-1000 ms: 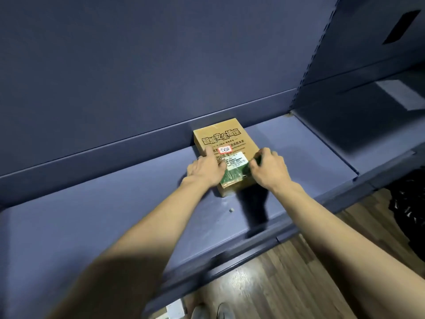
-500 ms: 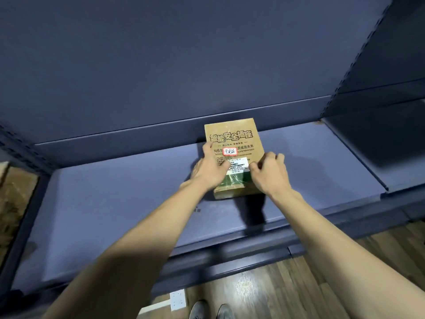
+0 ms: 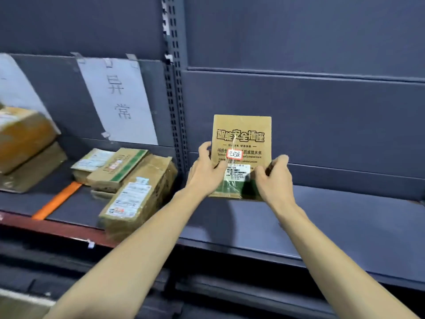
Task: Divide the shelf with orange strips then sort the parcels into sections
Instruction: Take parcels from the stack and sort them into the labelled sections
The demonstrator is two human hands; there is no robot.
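Setting: a dark blue metal shelf (image 3: 345,226) with a slotted upright post (image 3: 176,107) splitting two bays, seen from a head-worn camera
Parcel: a flat brown cardboard box (image 3: 242,134) printed with Chinese characters stands upright on its lower edge in the right bay, face to the camera, close to the back panel
Hands: the left hand (image 3: 204,173) clamps the box's lower left edge, thumb on the face; the right hand (image 3: 273,176) pinches the lower right corner, fingers closed on it
Handling: likely light and stiff; the taped face may be slick, so the side edges look the safest hold
Neighbours: in the left bay an orange strip (image 3: 57,200) lies flat on the shelf, with two taped parcels (image 3: 128,180) just right of it and larger cartons (image 3: 23,141) at far left
Sign: a paper sheet (image 3: 119,100) is taped to the back panel
Obstacles: only the post and the taped parcels crowd the box's left side
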